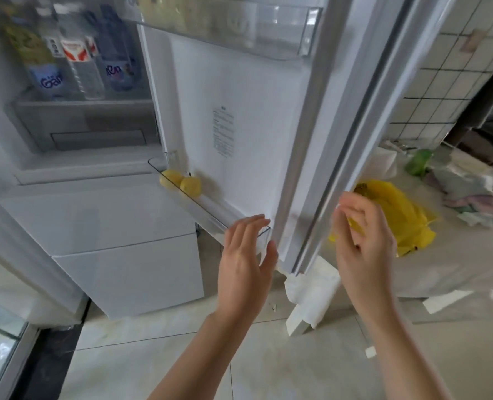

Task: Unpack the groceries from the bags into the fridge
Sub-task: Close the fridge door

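The fridge stands open, its door (pixel 239 116) swung out toward me. Two yellow lemons (pixel 181 183) sit in the lower clear door bin (pixel 210 212). Several bottles (pixel 77 62) stand on a shelf inside at the upper left. My left hand (pixel 245 264) is open, fingers straight, at the near end of the lower bin. My right hand (pixel 363 241) hangs loosely curled and holds nothing, just past the door's outer edge. Behind it a yellow plastic bag (pixel 401 217) lies on the floor.
An upper clear door bin (pixel 268 27) holds blurred items. White and pale bags (pixel 470 186) and a green item (pixel 418 163) lie on the floor at the right by a tiled wall. White drawer fronts (pixel 109 226) close the fridge's lower part. White foam pieces (pixel 311 298) sit under the door.
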